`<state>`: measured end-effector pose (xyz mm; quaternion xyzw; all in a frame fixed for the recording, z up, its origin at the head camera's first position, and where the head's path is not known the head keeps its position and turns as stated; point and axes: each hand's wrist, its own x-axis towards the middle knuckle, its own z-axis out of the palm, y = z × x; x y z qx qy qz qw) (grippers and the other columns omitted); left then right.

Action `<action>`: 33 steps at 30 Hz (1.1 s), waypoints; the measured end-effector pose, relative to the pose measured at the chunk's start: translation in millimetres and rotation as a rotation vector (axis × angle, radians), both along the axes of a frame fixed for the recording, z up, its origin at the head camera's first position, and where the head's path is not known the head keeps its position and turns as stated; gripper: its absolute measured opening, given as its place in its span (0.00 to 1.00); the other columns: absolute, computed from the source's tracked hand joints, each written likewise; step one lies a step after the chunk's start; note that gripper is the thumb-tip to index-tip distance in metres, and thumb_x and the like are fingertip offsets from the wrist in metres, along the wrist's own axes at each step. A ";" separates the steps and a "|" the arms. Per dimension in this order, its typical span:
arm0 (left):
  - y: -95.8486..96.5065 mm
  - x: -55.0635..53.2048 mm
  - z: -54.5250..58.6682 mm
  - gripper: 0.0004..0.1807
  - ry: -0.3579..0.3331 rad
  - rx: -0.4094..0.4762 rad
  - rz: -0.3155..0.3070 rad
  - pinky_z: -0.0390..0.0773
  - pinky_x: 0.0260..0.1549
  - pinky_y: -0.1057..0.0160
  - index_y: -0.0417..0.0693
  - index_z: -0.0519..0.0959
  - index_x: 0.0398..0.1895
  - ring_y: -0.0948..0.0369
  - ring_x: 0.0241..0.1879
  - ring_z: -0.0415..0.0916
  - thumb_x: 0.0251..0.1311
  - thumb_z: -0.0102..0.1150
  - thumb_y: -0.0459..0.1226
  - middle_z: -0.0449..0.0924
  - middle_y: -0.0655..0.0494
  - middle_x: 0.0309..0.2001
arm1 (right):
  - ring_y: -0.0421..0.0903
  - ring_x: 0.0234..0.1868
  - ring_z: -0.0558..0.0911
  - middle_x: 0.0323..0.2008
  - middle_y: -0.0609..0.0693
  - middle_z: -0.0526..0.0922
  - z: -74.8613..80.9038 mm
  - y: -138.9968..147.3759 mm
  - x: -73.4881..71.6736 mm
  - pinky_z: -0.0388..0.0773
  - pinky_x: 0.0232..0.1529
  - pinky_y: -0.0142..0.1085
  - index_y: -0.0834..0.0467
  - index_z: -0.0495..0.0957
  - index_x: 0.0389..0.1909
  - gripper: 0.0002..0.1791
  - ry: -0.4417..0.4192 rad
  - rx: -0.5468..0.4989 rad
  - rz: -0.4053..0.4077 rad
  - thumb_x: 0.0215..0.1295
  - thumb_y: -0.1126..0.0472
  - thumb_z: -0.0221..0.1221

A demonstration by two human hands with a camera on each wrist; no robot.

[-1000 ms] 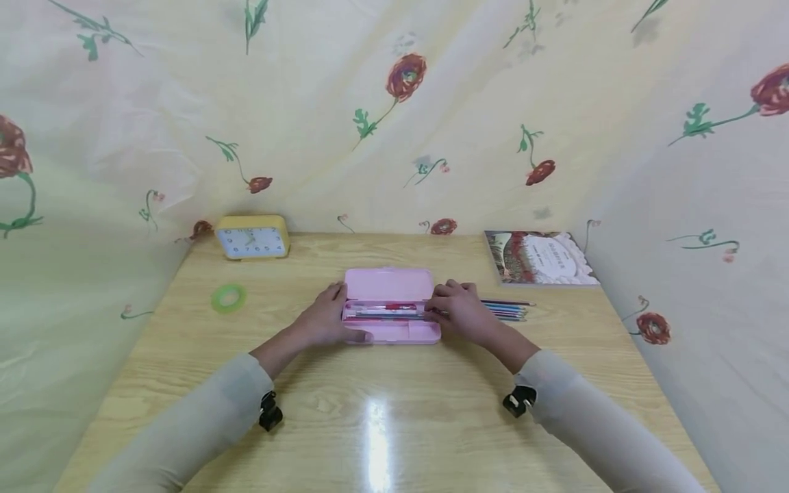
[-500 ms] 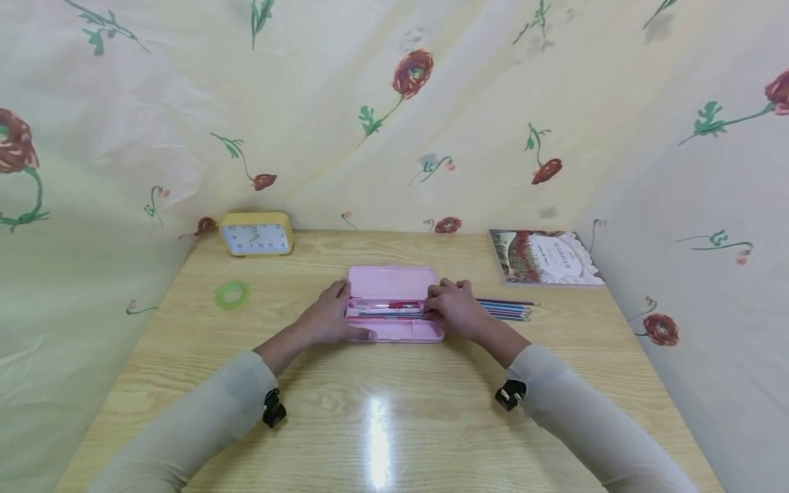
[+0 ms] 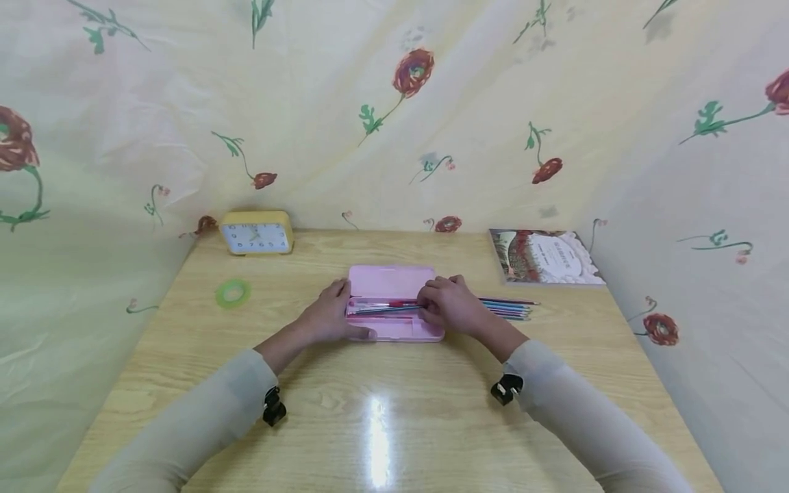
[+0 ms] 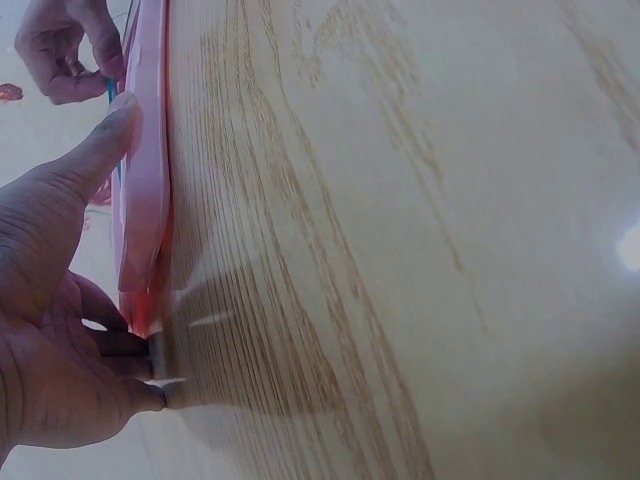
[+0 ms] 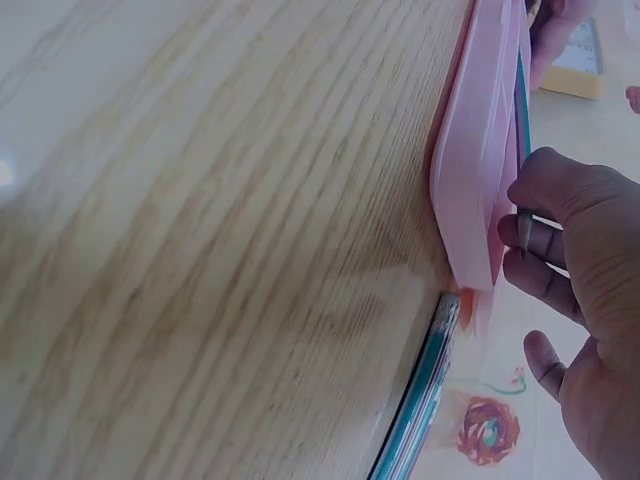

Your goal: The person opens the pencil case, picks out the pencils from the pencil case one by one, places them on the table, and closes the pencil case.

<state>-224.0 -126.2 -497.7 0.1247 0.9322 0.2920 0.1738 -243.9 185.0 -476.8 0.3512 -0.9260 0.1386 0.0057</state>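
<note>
The pink pencil case (image 3: 391, 282) lies with its lid folded back, a red-and-white pen and several pencils in its tray. My left hand (image 3: 327, 316) holds its left end, thumb over the front rim and fingers at the side. Over the right end, my right hand (image 3: 452, 306) pinches a dark teal pencil (image 3: 387, 309) close to its sharpened tip, as the right wrist view shows. That pencil (image 5: 523, 105) slants across the tray, its held end raised. Several coloured pencils (image 3: 508, 309) lie on the table just right of the case, partly hidden behind my right hand.
A yellow alarm clock (image 3: 256, 234) stands at the back left, with a roll of green tape (image 3: 219, 294) in front of it. At the back right lies a book (image 3: 548, 258). Floral cloth (image 3: 320, 116) hangs behind and on both sides of the wooden table (image 3: 320, 438).
The pencil in my right hand has risen at its right end and now slants over the tray. My right hand has shifted slightly left; my left hand stays on the case.
</note>
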 end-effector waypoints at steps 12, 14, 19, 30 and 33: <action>-0.1 -0.4 -1.8 0.79 0.007 -0.049 -0.019 0.59 0.85 0.36 0.35 0.43 0.91 0.38 0.90 0.42 0.53 0.79 0.70 0.41 0.36 0.91 | 0.49 0.52 0.85 0.49 0.46 0.91 -6.6 -38.5 0.0 0.75 0.64 0.65 0.51 0.90 0.53 0.11 0.045 0.094 0.064 0.73 0.56 0.73; 0.1 -1.0 -4.1 0.79 0.015 -0.059 -0.031 0.58 0.86 0.37 0.34 0.42 0.90 0.38 0.91 0.41 0.54 0.78 0.70 0.40 0.35 0.91 | 0.48 0.51 0.85 0.48 0.46 0.91 -8.6 -43.5 0.2 0.74 0.64 0.66 0.51 0.90 0.52 0.11 0.083 0.108 0.072 0.72 0.57 0.74; 1.3 -0.3 -2.5 0.79 0.020 -0.062 -0.032 0.57 0.87 0.39 0.34 0.43 0.90 0.39 0.91 0.40 0.55 0.78 0.70 0.40 0.36 0.91 | 0.47 0.48 0.84 0.44 0.44 0.90 -9.4 -53.7 1.3 0.73 0.65 0.68 0.50 0.90 0.47 0.08 0.170 0.124 0.074 0.71 0.55 0.74; -1.0 -1.4 3.8 0.79 0.026 -0.069 -0.033 0.56 0.87 0.39 0.33 0.43 0.90 0.39 0.91 0.41 0.54 0.78 0.71 0.41 0.36 0.91 | 0.48 0.47 0.81 0.41 0.44 0.85 -11.8 -62.6 -0.9 0.71 0.68 0.70 0.49 0.89 0.41 0.05 0.194 0.117 0.045 0.70 0.55 0.74; -1.9 -2.0 4.4 0.79 0.022 -0.066 -0.032 0.56 0.87 0.39 0.33 0.43 0.90 0.39 0.91 0.41 0.54 0.78 0.71 0.41 0.36 0.91 | 0.48 0.48 0.81 0.42 0.45 0.85 -10.9 -61.8 -1.4 0.70 0.69 0.70 0.49 0.90 0.42 0.04 0.188 0.111 0.050 0.71 0.55 0.74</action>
